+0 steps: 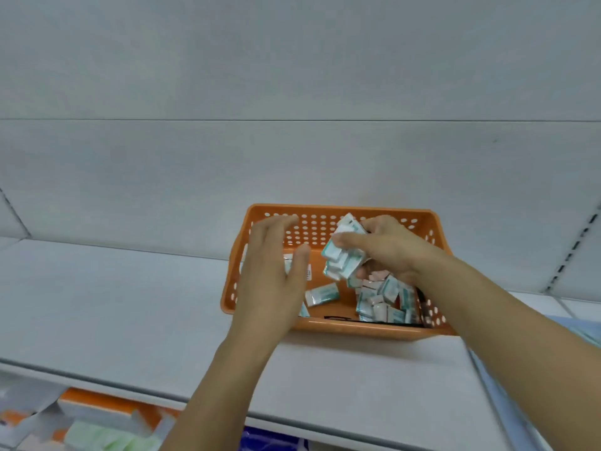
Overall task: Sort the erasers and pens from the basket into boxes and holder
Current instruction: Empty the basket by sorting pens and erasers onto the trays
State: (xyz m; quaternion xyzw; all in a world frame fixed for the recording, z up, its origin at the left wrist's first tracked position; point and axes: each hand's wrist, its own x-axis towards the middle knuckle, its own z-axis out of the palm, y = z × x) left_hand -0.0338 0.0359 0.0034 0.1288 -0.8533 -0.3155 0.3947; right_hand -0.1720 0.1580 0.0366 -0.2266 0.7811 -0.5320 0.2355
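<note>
Gathering: the right hand (387, 249) grips a bunch of wrapped erasers (343, 255), white with teal print, lifted above the floor of the orange basket (325, 327)
Left hand: the left hand (273, 275) hovers over the basket's left side with fingers straight and relaxed, holding nothing
Basket: it sits on a grey shelf (130, 304), against the back panel
Loose erasers: a heap (387, 301) lies in the right near corner under the right wrist; 1 packet (322, 294) lies alone near the middle
Pens: a thin dark item (374, 320) lies along the near wall, likely a pen, too blurred to be sure
Boxes and holder: not in view, so where the bunch must go cannot be told
Doing it well: the bunch looks loose and fanned, so I judge squeezing it square before lifting clear of the rim is wise; the free hand can cup beneath to catch slips
Risk: a packet sliding out and dropping back among the rest
Progress: early, judging by how many erasers remain
</note>
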